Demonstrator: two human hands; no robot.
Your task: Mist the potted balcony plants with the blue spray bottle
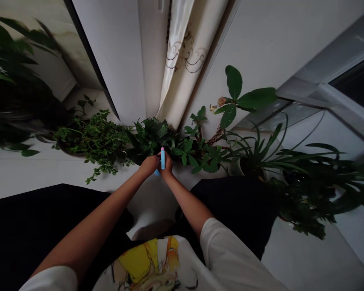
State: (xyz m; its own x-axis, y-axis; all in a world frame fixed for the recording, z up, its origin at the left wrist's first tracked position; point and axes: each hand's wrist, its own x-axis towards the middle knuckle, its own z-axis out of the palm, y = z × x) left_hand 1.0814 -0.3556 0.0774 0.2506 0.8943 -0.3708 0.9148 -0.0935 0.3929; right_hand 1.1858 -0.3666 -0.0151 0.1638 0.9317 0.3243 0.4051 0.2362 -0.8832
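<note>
A light blue spray bottle (163,159) with a pink nozzle is between my two hands, its head pointing away from me towards a dark leafy plant (151,135). My right hand (168,165) is wrapped round it just under the head. Against its left side, my left hand (150,165) is closed, with its fingertips at the bottle; my fingers partly hide the grip. A bit of blue shows below the hands. The leafy plant stands directly beyond them, its pot mostly hidden.
A trailing green plant (94,135) stands left. On the right are a thorny-stemmed plant (216,135) with broad leaves and a long-leaved plant (261,153) in a pale pot. Behind hangs a cream curtain (185,56). My bent knees (230,214) flank my arms.
</note>
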